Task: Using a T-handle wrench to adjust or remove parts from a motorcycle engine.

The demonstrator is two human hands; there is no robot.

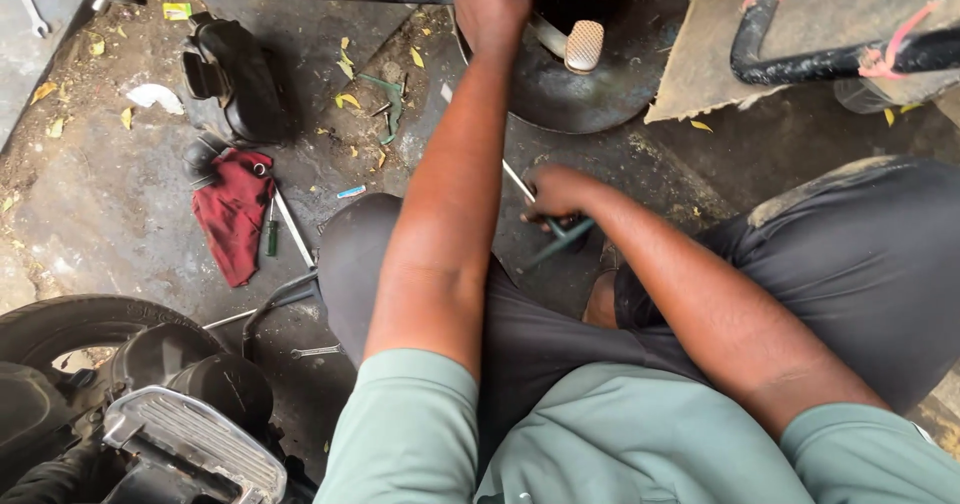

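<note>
**Head view: both hands down among tools under a motorbike**

Head view. We look down over a green shirt and dark trousers at an oily concrete floor (110, 214). Our left hand (492, 4) reaches up to the underside of the bike frame at the top edge; its fingers curl over something there, but what they grip is hidden, so we cannot tell how tightly they close. Just right of it sits a ribbed foot pedal (584, 46) against a dark round engine cover (580, 94).

Our right hand (556, 192) lies low on the floor, between our knees, fingers closed around a metal wrench (560, 234) with teal arms; a bright shaft sticks out up-left of the fist.

Well to the left lie a red rag (235, 214), a green-handled screwdriver (272, 234) touching its edge, and a black plastic cover (235, 79). A tyre (70, 319) and footrest (190, 444) fill the lower left corner.
</note>
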